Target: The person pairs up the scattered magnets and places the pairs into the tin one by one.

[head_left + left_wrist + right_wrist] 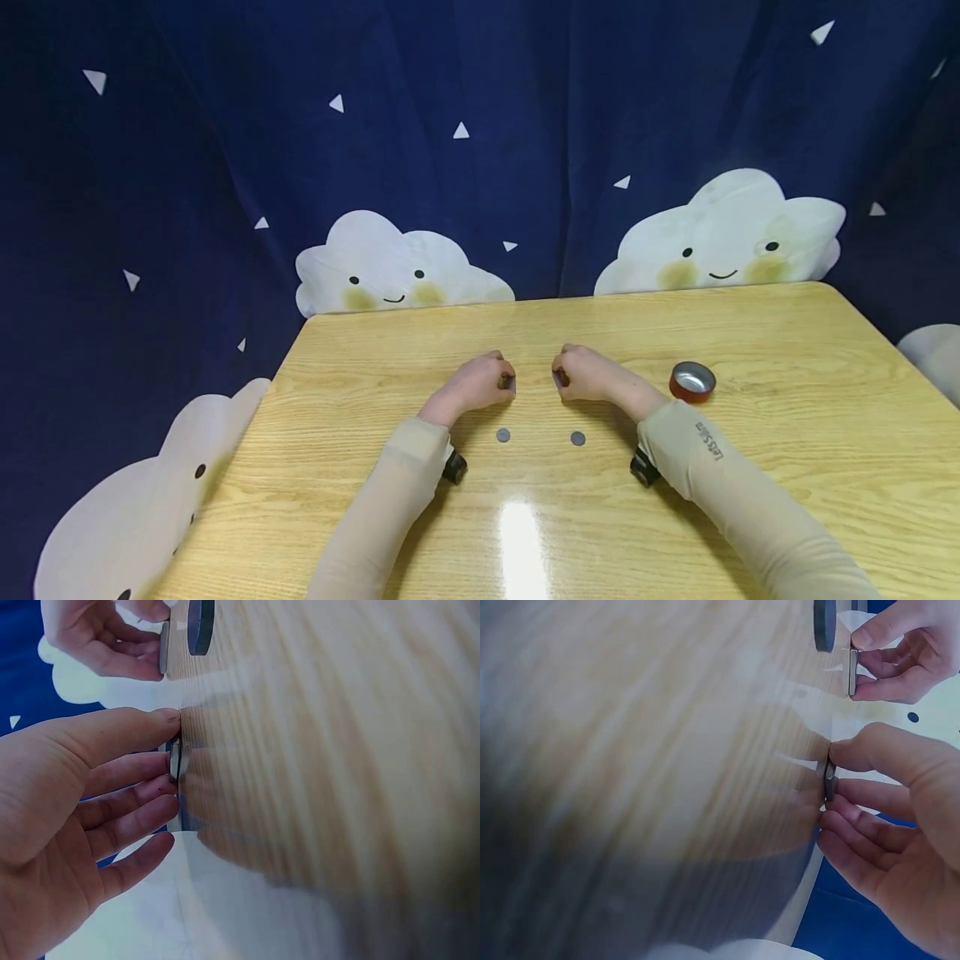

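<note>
Two small flat grey discs, one on the left [503,435] and one on the right [577,438], lie apart on the wooden table, nearer than the hands. My left hand [483,381], low over the tabletop, pinches a small flat metallic piece [175,760] between thumb and fingers at the surface. Mirroring it across a short gap, my right hand [592,375] holds a similar thin metallic piece [830,780] by its edges. Both held pieces appear mostly edge-on in the wrist views, so their outline is unclear. A dark disc edge [200,626] shows near the top of the left wrist view.
A small round tin [692,382], red outside and silver inside, stands to the right of my right hand. Behind the wooden table [360,350] hangs a dark blue curtain [525,125] with white clouds and triangles. A bright light reflection crosses the near tabletop.
</note>
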Action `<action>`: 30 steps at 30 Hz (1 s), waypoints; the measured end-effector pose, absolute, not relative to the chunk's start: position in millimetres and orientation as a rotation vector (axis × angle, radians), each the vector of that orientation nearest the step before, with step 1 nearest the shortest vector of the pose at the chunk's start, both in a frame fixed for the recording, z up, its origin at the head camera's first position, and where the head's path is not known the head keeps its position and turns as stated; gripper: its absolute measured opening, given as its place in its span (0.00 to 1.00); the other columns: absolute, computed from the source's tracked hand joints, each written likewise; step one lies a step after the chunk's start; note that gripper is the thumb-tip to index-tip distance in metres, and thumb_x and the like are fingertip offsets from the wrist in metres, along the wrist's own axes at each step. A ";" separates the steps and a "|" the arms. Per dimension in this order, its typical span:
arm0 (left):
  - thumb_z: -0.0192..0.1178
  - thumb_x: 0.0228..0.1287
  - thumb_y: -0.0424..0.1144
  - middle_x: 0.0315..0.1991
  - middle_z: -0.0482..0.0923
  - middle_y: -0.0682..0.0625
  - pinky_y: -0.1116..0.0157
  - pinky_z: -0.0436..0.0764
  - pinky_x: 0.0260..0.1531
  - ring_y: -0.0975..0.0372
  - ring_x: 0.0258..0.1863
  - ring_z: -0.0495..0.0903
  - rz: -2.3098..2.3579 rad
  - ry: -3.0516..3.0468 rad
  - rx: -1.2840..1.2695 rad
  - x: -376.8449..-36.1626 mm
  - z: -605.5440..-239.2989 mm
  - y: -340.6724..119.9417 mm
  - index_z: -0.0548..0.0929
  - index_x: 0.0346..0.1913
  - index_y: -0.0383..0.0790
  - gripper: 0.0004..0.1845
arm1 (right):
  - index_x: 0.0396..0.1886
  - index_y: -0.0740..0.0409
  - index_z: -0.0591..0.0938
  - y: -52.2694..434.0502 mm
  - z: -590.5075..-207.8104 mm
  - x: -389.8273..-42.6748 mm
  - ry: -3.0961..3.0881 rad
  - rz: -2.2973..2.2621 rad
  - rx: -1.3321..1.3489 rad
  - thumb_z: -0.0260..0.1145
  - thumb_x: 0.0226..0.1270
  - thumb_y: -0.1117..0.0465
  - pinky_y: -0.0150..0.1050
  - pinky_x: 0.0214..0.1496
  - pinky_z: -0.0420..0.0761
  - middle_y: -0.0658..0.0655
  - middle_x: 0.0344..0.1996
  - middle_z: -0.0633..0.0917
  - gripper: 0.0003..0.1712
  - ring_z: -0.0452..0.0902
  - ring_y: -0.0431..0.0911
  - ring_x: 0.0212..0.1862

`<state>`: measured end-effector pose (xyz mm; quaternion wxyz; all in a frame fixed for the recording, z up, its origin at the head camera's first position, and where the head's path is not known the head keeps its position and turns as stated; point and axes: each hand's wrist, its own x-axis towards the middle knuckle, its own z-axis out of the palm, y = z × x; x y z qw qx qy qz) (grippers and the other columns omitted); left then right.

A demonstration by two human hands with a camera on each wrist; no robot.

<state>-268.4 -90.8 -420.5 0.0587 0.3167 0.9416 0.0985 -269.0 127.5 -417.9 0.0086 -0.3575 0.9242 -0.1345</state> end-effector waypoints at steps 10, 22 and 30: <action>0.60 0.57 0.42 0.31 0.73 0.51 0.70 0.67 0.28 0.65 0.28 0.66 0.299 2.844 0.963 -270.3 -421.0 -89.1 0.78 0.26 0.50 0.04 | 0.17 0.52 0.76 128.1 -419.1 -269.4 2.896 -0.429 -1.082 0.67 0.46 0.64 0.33 0.30 0.64 0.48 0.20 0.71 0.07 0.63 0.41 0.27; 0.61 0.56 0.42 0.31 0.72 0.51 0.69 0.67 0.29 0.65 0.29 0.66 0.283 2.860 0.975 -268.6 -420.0 -86.1 0.79 0.28 0.49 0.04 | 0.18 0.54 0.77 126.4 -422.4 -271.7 2.909 -0.427 -1.130 0.66 0.46 0.64 0.33 0.29 0.64 0.49 0.20 0.70 0.05 0.62 0.41 0.26; 0.61 0.56 0.42 0.32 0.73 0.51 0.69 0.67 0.29 0.64 0.29 0.67 0.297 2.857 0.990 -268.7 -419.9 -82.9 0.80 0.29 0.48 0.03 | 0.19 0.54 0.77 126.2 -422.6 -272.7 2.903 -0.431 -1.125 0.66 0.47 0.64 0.33 0.29 0.66 0.50 0.22 0.71 0.05 0.63 0.41 0.25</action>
